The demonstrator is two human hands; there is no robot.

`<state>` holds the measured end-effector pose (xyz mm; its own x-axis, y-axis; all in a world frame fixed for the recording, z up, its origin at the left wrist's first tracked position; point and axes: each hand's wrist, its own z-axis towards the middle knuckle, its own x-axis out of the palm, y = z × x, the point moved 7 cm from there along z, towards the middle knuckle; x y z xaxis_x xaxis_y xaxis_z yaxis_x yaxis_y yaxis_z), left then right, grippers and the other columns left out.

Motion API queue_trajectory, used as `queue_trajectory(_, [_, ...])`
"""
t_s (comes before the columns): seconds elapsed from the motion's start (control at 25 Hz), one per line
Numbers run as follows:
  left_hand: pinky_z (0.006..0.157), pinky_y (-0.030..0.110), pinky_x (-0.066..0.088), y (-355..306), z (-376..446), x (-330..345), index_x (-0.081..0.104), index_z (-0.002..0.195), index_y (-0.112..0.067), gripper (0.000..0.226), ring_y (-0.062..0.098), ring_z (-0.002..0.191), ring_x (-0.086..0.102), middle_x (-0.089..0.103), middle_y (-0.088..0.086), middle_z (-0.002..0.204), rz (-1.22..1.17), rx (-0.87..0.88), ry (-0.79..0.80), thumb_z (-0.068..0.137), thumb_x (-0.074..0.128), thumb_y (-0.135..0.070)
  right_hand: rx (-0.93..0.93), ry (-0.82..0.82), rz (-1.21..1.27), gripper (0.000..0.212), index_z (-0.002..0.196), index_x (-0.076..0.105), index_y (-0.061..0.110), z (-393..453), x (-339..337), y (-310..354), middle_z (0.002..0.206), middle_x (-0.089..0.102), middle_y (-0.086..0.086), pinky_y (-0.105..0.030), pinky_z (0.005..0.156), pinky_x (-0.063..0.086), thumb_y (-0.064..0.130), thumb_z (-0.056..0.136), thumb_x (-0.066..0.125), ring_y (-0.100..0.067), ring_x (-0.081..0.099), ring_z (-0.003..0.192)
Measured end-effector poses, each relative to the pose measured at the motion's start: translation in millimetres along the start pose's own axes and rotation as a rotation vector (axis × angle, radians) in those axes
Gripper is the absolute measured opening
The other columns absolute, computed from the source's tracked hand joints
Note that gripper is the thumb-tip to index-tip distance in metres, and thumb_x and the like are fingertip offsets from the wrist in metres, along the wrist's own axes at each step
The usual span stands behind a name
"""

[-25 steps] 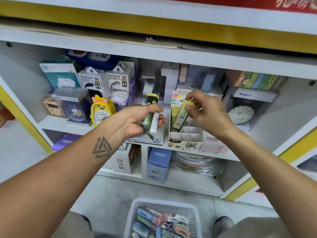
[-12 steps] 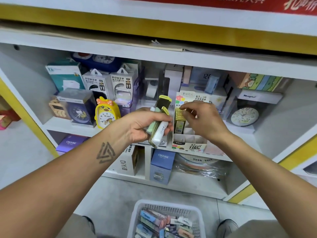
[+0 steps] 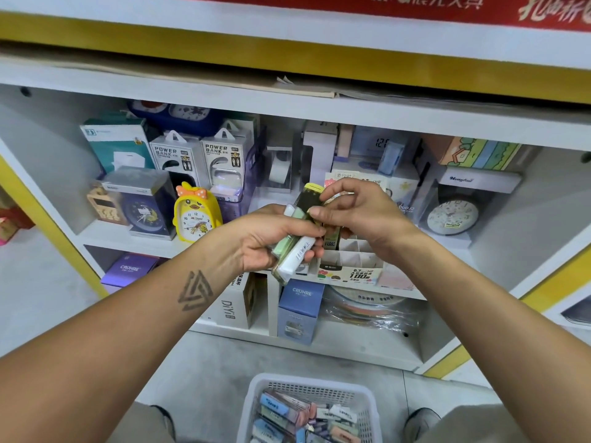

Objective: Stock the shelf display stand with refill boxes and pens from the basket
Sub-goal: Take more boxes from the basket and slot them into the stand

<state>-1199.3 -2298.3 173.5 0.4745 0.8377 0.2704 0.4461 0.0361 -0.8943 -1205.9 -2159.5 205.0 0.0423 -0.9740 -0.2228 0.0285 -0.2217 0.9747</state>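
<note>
So I'm looking down at a white shelf unit with yellow edge trim (image 3: 287, 103), and it fills most of the view. The middle shelf is packed: two white POWER BANK boxes (image 3: 198, 158) toward the back left, a yellow duck-shaped alarm clock (image 3: 195, 215) near the front edge left of centre, and a round white clock in a clear box (image 3: 452, 215) over at the right end. Below the shelf, by the divider, stands a blue CRUHRE carton (image 3: 299, 310).

On the floor at the bottom edge of my view sits the white perforated plastic basket (image 3: 307, 386), holding a jumble of small pastel refill boxes (image 3: 275, 407), blue, pink and green ones.

The white cardboard display stand with gridded compartments (image 3: 348, 270) sits right at the front edge of the middle shelf, just right of centre. A yellow-green box already stands in one of its left slots, I think, though my hands cover most of it.

My left hand (image 3: 271, 238) is curled around a small bundle of slim boxes (image 3: 295, 247): a white one with a barcode, a mint green one and a dark one with a yellow cap poking out the top. It's held just in front of the stand's left side.

My right hand (image 3: 358, 212) is right up against the bundle, fingers bent, thumb and fingertips pinching the dark yellow-capped box near its upper end.
</note>
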Motion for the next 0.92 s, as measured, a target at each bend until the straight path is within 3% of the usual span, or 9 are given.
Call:
queue_trajectory(0.16, [0.049, 0.026, 0.055, 2.9, -0.2, -2.1, 0.067, 0.085, 0.0, 0.005, 0.028, 0.065, 0.069, 0.067, 0.019, 0.073, -0.007, -0.029, -0.018, 0.084, 0.069, 0.005, 0.03, 0.1, 0.021, 0.022, 0.1, 0.076, 0.009, -3.0, 4.5, -1.7, 0.078, 0.072, -0.005, -0.021, 0.052, 0.046, 0.012, 0.079, 0.082, -0.014, 0.063, 0.066])
queue_trajectory(0.24, [0.049, 0.025, 0.054, 4.8, -0.2, -0.3, 0.067, 0.085, 0.0, 0.005, 0.026, 0.065, 0.069, 0.067, 0.019, 0.073, -0.003, -0.046, 0.002, 0.084, 0.069, 0.004, 0.06, 0.126, 0.023, 0.016, 0.095, 0.076, 0.008, -4.5, 9.0, -4.1, 0.074, 0.07, -0.003, -0.02, 0.051, 0.045, 0.01, 0.08, 0.081, -0.01, 0.061, 0.062])
queue_trajectory(0.44, [0.048, 0.024, 0.054, 4.1, -1.9, 3.5, 0.066, 0.089, 0.002, 0.014, 0.024, 0.062, 0.066, 0.067, 0.022, 0.079, -0.045, -0.079, 0.066, 0.078, 0.073, 0.0, 0.135, -0.011, 0.05, 0.005, 0.089, 0.074, 0.014, -1.8, -21.8, -7.0, 0.075, 0.068, 0.002, -0.022, 0.053, 0.043, 0.01, 0.085, 0.076, -0.009, 0.058, 0.066])
queue_trajectory(0.64, [0.049, 0.022, 0.053, -0.6, -3.0, -0.3, 0.062, 0.108, 0.003, 0.033, 0.022, 0.066, 0.064, 0.068, 0.028, 0.093, -0.09, -0.064, 0.119, 0.078, 0.072, -0.003, 0.168, -0.02, 0.164, 0.009, 0.086, 0.066, 0.011, -2.6, -27.0, -12.5, 0.073, 0.07, -0.007, -0.022, 0.044, 0.045, 0.004, 0.091, 0.069, -0.016, 0.061, 0.053])
queue_trajectory(0.76, [0.047, 0.022, 0.052, -2.8, -3.1, -6.6, 0.058, 0.114, 0.005, 0.033, 0.022, 0.065, 0.063, 0.067, 0.031, 0.095, -0.098, -0.056, 0.104, 0.083, 0.068, -0.001, 0.156, -0.121, 0.223, 0.004, 0.09, 0.068, 0.005, -0.9, -37.9, -13.8, 0.078, 0.071, -0.014, -0.022, 0.044, 0.047, 0.001, 0.089, 0.07, -0.016, 0.058, 0.048])
queue_trajectory(0.92, [0.043, 0.02, 0.048, -3.1, -2.2, -19.5, 0.053, 0.106, 0.001, 0.02, 0.019, 0.054, 0.059, 0.068, 0.031, 0.089, -0.05, -0.059, -0.016, 0.088, 0.062, 0.004, 0.024, -0.266, 0.009, 0.004, 0.088, 0.074, 0.001, 2.5, -61.5, -4.6, 0.072, 0.068, -0.01, -0.023, 0.046, 0.039, 0.001, 0.086, 0.07, -0.014, 0.05, 0.048])
